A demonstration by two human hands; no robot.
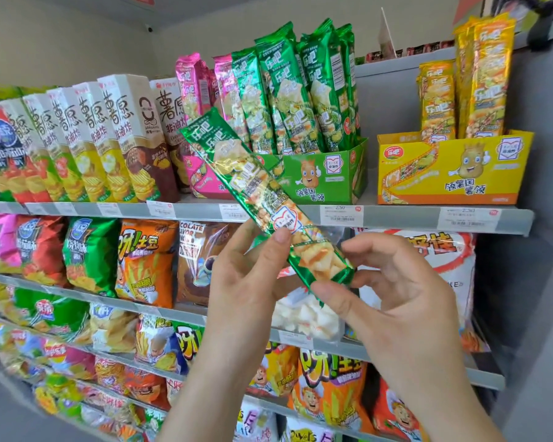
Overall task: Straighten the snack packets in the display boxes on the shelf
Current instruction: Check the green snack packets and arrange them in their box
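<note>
Now | both hands point(246, 282) point(396, 301) pinch long glossy green foil packet point(259, 193) | tilted

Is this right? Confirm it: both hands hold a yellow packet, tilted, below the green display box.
One detail is wrong: the packet is green, not yellow. The head view shows the left hand and right hand holding its lower end, with the packet tilted and that end below the green box.

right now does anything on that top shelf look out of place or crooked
One green packet is out of its green display box, held slanted by both hands, left hand and right hand. The green packets still boxed lean unevenly.
</note>
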